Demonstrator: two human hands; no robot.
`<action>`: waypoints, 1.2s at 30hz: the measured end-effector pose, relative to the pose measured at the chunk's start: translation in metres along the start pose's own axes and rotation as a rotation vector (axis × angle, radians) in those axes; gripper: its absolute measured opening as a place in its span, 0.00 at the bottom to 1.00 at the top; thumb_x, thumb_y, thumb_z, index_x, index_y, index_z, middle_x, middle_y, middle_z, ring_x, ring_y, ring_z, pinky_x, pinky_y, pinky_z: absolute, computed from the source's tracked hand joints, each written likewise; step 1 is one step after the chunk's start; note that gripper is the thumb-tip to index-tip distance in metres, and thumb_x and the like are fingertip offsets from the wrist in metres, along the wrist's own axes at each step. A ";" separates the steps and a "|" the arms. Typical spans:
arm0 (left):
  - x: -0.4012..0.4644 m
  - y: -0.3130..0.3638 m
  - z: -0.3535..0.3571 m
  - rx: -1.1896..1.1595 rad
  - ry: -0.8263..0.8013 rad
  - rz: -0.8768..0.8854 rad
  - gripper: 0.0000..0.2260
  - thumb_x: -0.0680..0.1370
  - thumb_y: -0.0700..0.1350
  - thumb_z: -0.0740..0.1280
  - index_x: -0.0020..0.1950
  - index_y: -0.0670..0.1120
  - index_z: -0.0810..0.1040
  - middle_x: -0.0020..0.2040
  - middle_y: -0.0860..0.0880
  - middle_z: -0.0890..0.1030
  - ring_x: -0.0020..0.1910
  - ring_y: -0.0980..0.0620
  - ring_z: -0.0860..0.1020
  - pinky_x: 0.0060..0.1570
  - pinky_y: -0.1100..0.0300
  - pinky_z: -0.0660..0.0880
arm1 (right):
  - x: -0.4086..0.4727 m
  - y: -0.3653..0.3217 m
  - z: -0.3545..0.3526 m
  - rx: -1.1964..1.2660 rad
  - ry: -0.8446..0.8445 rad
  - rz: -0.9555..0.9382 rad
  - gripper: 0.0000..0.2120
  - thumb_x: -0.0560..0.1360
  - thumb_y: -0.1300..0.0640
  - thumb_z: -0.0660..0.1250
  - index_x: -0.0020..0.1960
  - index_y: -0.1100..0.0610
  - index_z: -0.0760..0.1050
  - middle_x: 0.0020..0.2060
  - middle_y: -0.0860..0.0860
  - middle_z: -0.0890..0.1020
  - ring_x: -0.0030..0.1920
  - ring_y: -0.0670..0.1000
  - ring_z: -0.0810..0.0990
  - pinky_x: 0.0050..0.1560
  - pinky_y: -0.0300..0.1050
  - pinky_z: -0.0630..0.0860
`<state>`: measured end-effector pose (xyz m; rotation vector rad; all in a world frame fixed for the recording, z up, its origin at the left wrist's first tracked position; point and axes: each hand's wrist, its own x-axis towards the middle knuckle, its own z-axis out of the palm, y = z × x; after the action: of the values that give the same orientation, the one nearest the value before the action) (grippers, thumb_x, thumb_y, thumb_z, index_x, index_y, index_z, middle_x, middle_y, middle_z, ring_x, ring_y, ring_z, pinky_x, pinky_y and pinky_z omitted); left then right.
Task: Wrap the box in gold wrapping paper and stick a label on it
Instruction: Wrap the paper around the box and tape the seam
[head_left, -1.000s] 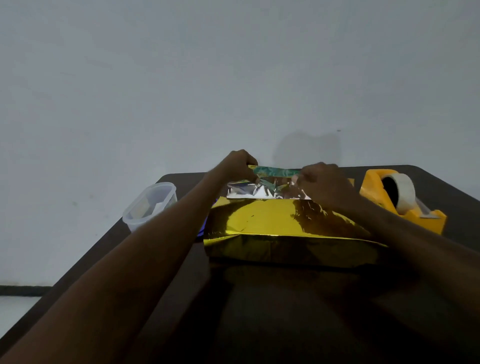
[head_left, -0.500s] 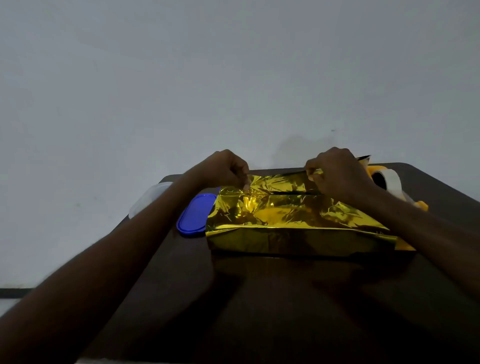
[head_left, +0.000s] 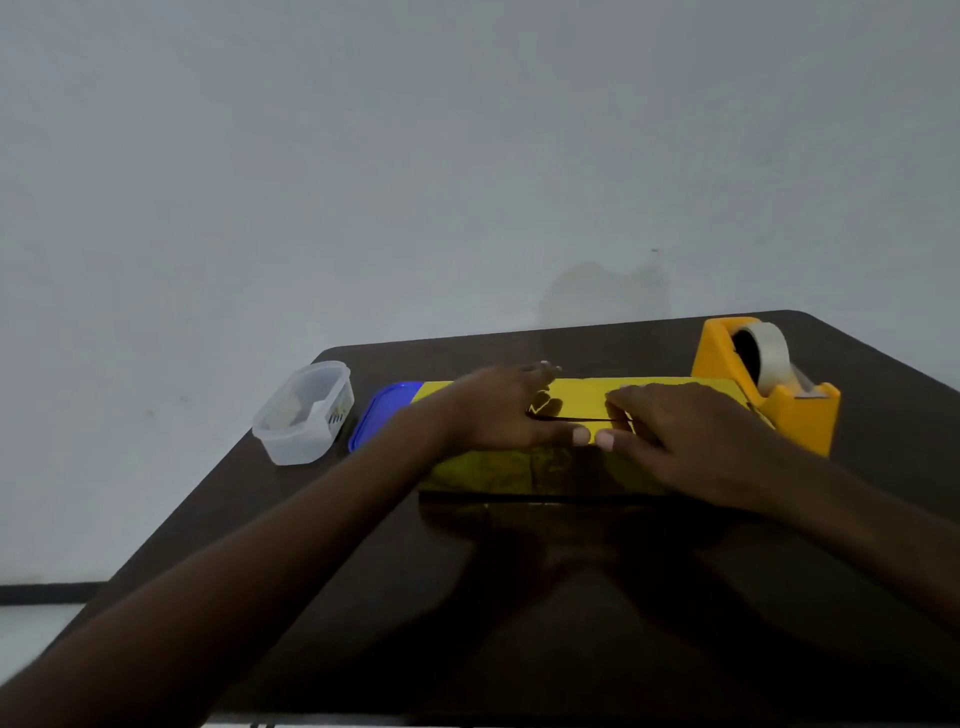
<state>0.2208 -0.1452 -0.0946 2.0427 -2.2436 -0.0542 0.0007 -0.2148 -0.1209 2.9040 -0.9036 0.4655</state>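
The box in gold wrapping paper (head_left: 587, 400) lies flat in the middle of the dark table (head_left: 519, 597). A dark seam runs across its top between my hands. My left hand (head_left: 498, 410) rests flat on the left part of the top, fingers spread. My right hand (head_left: 675, 431) presses flat on the right part. The two thumbs nearly meet at the front edge. Neither hand grips anything. The paper looks blurred by motion. No label shows.
An orange tape dispenser (head_left: 779, 395) with a roll of clear tape stands at the box's right end. A blue lid (head_left: 382, 415) lies by the left end, and a clear plastic tub (head_left: 304, 410) sits further left near the table edge. A pale wall rises behind.
The raised far flap of gold paper that both hands pinched has come down over the box top. My hands have moved from pinching to lying flat on it.
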 end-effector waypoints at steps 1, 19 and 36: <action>0.000 0.001 0.007 0.038 0.007 0.012 0.38 0.76 0.67 0.60 0.79 0.46 0.58 0.78 0.47 0.61 0.75 0.50 0.64 0.71 0.57 0.61 | -0.003 -0.001 0.002 -0.006 -0.037 0.021 0.31 0.77 0.32 0.46 0.67 0.49 0.71 0.61 0.49 0.79 0.59 0.48 0.77 0.59 0.46 0.75; 0.001 -0.006 0.051 0.224 0.225 -0.007 0.28 0.83 0.60 0.47 0.79 0.48 0.57 0.78 0.45 0.61 0.78 0.48 0.56 0.74 0.52 0.57 | 0.008 -0.003 0.010 0.051 0.021 0.169 0.23 0.80 0.44 0.61 0.72 0.52 0.69 0.69 0.51 0.74 0.67 0.52 0.73 0.62 0.48 0.71; -0.016 -0.008 0.053 0.257 0.206 -0.145 0.36 0.78 0.64 0.39 0.79 0.44 0.54 0.79 0.45 0.57 0.78 0.48 0.54 0.76 0.51 0.54 | 0.014 0.010 0.040 0.026 0.035 0.075 0.24 0.84 0.49 0.52 0.79 0.50 0.55 0.78 0.51 0.60 0.78 0.51 0.56 0.76 0.49 0.51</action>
<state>0.2245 -0.1325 -0.1493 2.2145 -2.0658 0.4335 0.0164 -0.2369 -0.1553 2.8841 -1.0116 0.5353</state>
